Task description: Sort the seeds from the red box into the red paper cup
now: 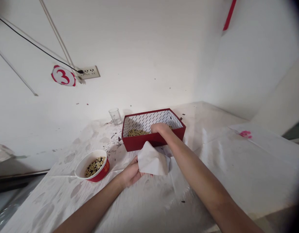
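Note:
My left hand (131,172) is closed on the edge of a thin white sheet (153,161), paper or cloth, just in front of a red box (132,144). The sheet rises to a peak against the box's front wall. My right hand (160,128) reaches over that wall into the open box, with its fingers hidden inside. Small yellowish and black grains (137,133) cover the part of the box floor that shows. To the left stands a red and white paper bowl (103,171) with similar pale and black grains (96,165) in it.
A clear glass (115,116) stands by the wall, left of the box. Dark flakes (114,145) are scattered between box and bowl. A wrinkled white cover (130,207) lies over the table. A black cable (37,48) runs to a wall socket (90,72).

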Demonstrator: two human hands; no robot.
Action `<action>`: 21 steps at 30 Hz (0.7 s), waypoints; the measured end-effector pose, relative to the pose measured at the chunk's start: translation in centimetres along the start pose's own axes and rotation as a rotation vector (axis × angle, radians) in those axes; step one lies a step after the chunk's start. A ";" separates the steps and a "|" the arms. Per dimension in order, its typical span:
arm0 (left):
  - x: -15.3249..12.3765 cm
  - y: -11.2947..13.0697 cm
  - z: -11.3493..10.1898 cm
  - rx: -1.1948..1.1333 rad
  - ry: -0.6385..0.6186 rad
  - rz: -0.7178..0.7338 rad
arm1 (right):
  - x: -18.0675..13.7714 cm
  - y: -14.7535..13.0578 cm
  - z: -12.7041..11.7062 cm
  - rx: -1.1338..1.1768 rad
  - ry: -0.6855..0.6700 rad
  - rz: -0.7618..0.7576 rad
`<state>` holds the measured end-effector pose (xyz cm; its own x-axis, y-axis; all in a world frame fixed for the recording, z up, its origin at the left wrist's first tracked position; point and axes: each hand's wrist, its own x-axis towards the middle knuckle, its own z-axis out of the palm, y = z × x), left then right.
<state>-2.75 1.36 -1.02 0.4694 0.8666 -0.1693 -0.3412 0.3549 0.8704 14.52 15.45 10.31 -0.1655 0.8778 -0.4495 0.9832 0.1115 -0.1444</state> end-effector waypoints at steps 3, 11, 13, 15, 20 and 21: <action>0.0 -0.1 -0.1 -0.012 0.014 -0.005 | 0.1 0.0 0.0 -0.006 -0.004 0.014; -0.1 -0.1 -0.3 -0.010 0.056 -0.023 | 0.3 -0.3 -0.2 -0.024 0.002 0.078; -0.1 -0.1 -0.2 -0.016 0.076 -0.035 | 0.2 -0.3 -0.2 -0.018 -0.009 0.070; -0.1 0.0 -0.1 -0.027 0.082 -0.046 | 0.0 -0.3 -0.2 -0.014 -0.019 0.066; -0.2 0.2 0.4 -0.102 0.117 -0.033 | -0.3 -0.3 -0.2 -0.013 -0.023 0.061; -0.2 0.3 0.4 -0.113 0.122 -0.030 | -0.4 -0.3 -0.2 -0.013 -0.023 0.057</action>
<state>-2.59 1.18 -0.54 0.3808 0.8888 -0.2551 -0.4213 0.4123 0.8078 14.29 15.18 10.68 -0.1109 0.8720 -0.4768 0.9920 0.0677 -0.1068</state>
